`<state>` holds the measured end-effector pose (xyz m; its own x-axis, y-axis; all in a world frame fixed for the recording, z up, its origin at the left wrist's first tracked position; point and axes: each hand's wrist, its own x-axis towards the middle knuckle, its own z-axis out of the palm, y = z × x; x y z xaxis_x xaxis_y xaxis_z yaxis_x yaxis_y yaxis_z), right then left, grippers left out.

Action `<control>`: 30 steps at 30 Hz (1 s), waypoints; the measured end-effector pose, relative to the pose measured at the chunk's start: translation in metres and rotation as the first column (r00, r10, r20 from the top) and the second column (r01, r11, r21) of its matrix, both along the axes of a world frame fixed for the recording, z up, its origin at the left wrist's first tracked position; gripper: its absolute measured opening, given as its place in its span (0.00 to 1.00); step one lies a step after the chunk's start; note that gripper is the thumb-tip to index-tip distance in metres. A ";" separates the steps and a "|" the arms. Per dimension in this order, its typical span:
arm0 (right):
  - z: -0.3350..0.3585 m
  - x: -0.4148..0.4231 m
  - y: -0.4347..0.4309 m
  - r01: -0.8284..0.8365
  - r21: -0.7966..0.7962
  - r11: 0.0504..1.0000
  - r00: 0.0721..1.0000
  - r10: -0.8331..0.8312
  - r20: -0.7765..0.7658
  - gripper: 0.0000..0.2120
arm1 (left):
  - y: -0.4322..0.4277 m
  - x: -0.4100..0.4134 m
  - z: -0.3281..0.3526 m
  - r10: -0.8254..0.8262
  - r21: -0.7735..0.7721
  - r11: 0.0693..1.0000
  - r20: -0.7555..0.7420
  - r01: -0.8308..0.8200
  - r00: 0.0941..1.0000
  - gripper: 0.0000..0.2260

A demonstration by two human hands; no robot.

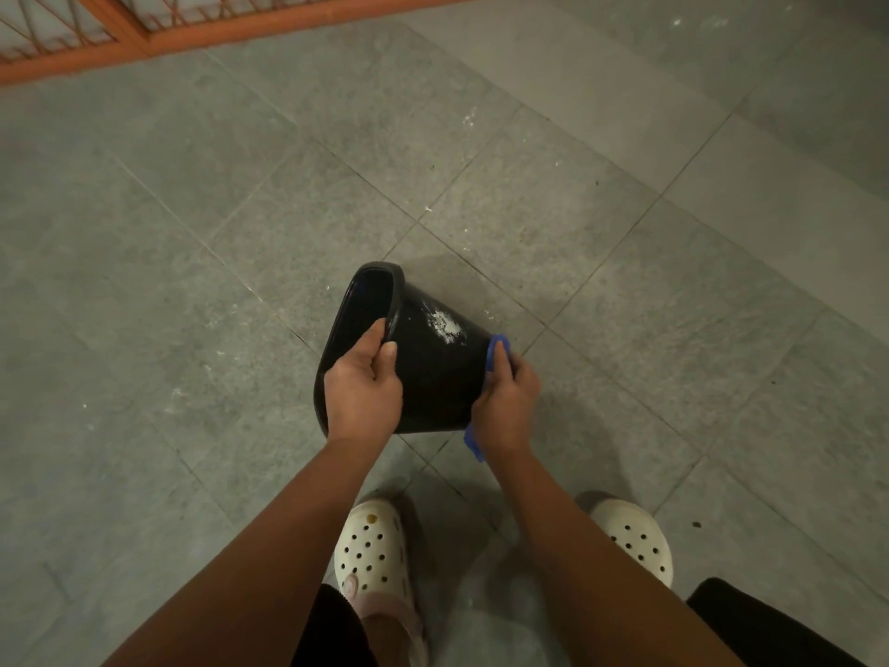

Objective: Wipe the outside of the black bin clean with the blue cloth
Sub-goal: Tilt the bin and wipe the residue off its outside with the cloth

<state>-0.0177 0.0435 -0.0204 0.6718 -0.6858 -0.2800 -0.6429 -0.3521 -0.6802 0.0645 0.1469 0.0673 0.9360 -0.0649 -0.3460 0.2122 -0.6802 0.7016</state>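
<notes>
Black bin: The black bin (433, 377) lies tipped on its side between my hands, just below the middle of the view, with its open mouth facing 9 o'clock and its narrow base toward 3 o'clock. It seems lifted clear of the tiles, though I cannot be sure.

White smear: A chalky white smear (446, 326) sits on the upper wall, at about 1 o'clock from the bin's middle. It is unwiped and plainly the dirtiest patch showing.

Blue cloth: The blue cloth (495, 348) is pressed to the base end. One edge peeks out above my fingers and a corner hangs below my wrist at 6 o'clock.

Right hand: My right hand (505, 402) is wrapped round the cloth, holding it flat against the bin's base.

Left hand: My left hand (363, 385) clasps the rim (397, 291), fingers hooked inside the mouth and thumb on the outer wall, steadying the bin.

Step in hand: As I judge it, wiping is under way at the base end, with most of the outer wall left to do.

Next move: The cloth needs to travel toward 11 o'clock onto the smear and rub firmly while my left hand braces or turns the bin.

Surroundings: Grey floor tiles (240, 233) are flecked with white, my pale clogs (373, 546) stand at 6 o'clock, and an orange railing (144, 40) runs across at 11 o'clock.
</notes>
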 end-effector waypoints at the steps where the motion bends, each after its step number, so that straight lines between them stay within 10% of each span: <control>1: -0.002 -0.003 0.007 -0.003 -0.027 1.000 1.000 0.003 -0.021 0.23 | 0.000 0.002 -0.001 0.000 -0.002 1.000 -0.002 0.000 1.000 0.17; 22: 0.019 0.017 0.009 -0.134 -0.087 0.987 0.986 0.141 0.088 0.22 | 0.011 0.003 -0.006 -0.018 0.001 1.000 -0.012 0.018 1.000 0.17; 30: 0.025 0.007 0.030 0.054 0.036 0.998 0.988 -0.059 0.143 0.22 | 0.009 0.001 -0.003 -0.054 0.023 0.998 0.001 0.054 0.999 0.17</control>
<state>-0.0107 0.0732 0.0049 0.6671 -0.7159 -0.2058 -0.5559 -0.2946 -0.7773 0.0651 0.1556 0.0646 0.9318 -0.1074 -0.3468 0.1738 -0.7069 0.6856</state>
